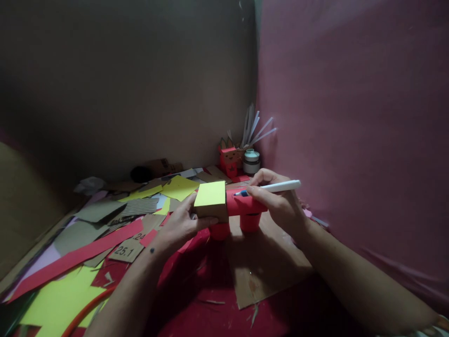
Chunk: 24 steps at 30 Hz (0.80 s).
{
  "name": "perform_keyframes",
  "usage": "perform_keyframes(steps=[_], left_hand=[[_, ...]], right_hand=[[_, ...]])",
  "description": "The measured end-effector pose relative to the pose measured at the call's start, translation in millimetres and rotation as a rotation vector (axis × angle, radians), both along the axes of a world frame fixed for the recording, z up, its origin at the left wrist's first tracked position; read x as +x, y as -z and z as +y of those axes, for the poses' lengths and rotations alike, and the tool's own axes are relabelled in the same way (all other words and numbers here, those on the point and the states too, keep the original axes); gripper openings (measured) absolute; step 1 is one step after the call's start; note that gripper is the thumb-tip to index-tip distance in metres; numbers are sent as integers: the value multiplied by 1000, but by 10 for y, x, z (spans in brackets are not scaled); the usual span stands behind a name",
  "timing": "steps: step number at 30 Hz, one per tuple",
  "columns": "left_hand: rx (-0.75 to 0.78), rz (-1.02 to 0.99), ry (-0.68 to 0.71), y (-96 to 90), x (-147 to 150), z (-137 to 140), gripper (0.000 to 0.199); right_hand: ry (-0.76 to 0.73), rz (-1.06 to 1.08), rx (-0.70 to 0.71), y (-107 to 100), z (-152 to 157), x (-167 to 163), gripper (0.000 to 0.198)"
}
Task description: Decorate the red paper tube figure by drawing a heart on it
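My left hand (184,220) grips a small cardboard box (211,211) with a yellow paper top, the thumb along its near side. Joined to the box's right side is a red paper-covered body (245,202) on red cylinder legs (250,222), so the whole looks like a paper animal figure. In my right hand (278,199) is a white marker pen (282,186) with a blue tip end, held in a writing grip. Its tip meets the top of the red body, where a small dark mark shows. The figure stands over a brown cardboard sheet (266,271).
Cut yellow paper (59,299), a long red paper strip (80,257) and cardboard scraps (126,250) cover the left side. At the back stand a red figure with a drawn face (228,161), a lidded jar (251,164) and white paper sticks (250,124). Walls rise behind and right.
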<state>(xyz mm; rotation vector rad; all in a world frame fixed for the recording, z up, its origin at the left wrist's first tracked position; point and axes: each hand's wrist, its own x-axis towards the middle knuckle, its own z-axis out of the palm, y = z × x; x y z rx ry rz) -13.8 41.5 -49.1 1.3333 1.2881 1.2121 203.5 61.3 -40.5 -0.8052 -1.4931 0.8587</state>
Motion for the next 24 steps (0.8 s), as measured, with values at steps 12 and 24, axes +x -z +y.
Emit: perform_keyframes(steps=[12, 24], left_hand=[[2, -77, -124, 259, -8, 116, 57], [-221, 47, 181, 227, 108, -53, 32]], right_hand=[[-89, 251, -85, 132, 20, -21, 19], [-151, 402, -130, 172, 39, -67, 14]])
